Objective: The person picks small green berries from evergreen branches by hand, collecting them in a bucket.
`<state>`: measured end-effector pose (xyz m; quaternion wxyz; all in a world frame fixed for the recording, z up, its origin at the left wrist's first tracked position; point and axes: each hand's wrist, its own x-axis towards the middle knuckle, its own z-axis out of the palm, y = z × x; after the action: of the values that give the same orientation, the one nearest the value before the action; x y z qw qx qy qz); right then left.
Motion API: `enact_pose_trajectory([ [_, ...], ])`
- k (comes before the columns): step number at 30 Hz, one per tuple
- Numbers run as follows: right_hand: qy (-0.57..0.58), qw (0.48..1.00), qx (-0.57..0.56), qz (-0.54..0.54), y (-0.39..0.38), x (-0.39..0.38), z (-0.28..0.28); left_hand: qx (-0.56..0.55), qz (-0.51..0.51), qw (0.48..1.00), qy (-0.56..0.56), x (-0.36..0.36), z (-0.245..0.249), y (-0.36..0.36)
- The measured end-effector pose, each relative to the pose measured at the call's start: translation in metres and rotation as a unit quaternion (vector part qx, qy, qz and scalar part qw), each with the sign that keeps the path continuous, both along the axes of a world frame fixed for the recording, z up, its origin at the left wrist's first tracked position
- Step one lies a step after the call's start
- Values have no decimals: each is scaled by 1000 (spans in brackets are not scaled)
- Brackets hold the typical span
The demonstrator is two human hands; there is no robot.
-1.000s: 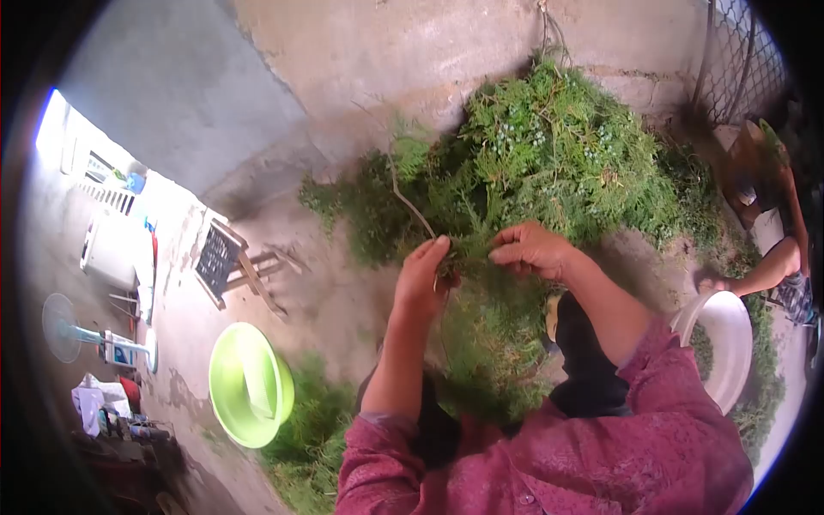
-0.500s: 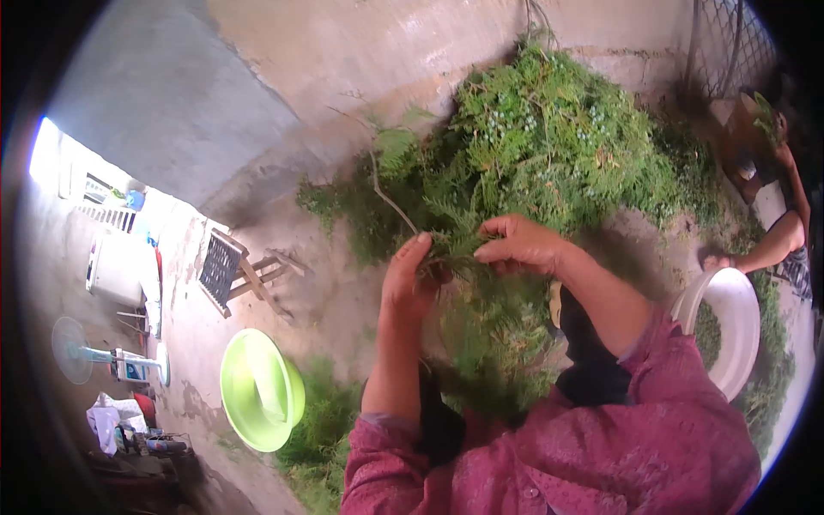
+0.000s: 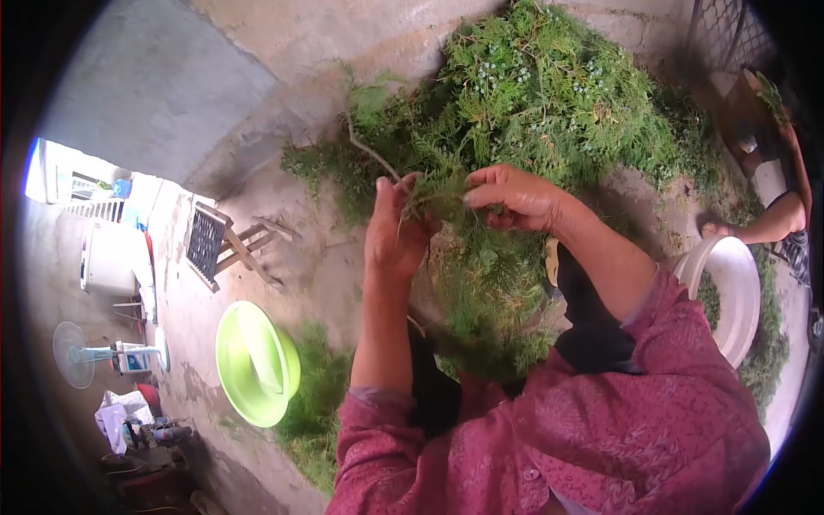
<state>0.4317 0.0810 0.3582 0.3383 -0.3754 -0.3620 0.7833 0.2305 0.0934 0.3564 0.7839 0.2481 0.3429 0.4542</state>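
Note:
My left hand (image 3: pixel 397 230) is closed around a leafy evergreen branch (image 3: pixel 371 151), whose bare stem sticks out up and to the left past the thumb. My right hand (image 3: pixel 522 201) is just to the right, its thumb and fingers pinched on green sprigs of the same branch. Leaves partly hide the fingertips of both hands. Behind them rises a large heap of evergreen cuttings (image 3: pixel 558 112) with small pale berries. More loose sprigs (image 3: pixel 493 283) lie below my hands, between my dark-clad legs.
A lime-green basin (image 3: pixel 225 365) stands at left beside scattered greenery (image 3: pixel 313 403). A folding stool (image 3: pixel 206 246) and a fan (image 3: pixel 75 354) are farther left. At right are a white tub (image 3: pixel 745 300) and another person's bare leg (image 3: pixel 772 225). A wall (image 3: pixel 378 34) runs behind the heap.
The whole view has shifted, so the heap, basin and stool sit higher in the picture. Both hands have risen slightly with the branch still between them.

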Motion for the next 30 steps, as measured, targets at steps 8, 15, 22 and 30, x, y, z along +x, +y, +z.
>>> enact_pose_trajectory([
  [8, 53, 989, -65, -125, -9, 0, 18, 191, -5, 982, 8, 9, 12, -12],
  [15, 85, 994, -20, -71, -8, -22, 1, 184, 76, 948, 249, 5, 4, -14],
  [22, 29, 999, -34, -25, -15, -40, -5, 192, 166, 939, 232, 9, -1, -15],
  [30, 43, 968, -43, 242, -39, -44, -15, 127, 245, 925, 260, -9, 11, -6],
])
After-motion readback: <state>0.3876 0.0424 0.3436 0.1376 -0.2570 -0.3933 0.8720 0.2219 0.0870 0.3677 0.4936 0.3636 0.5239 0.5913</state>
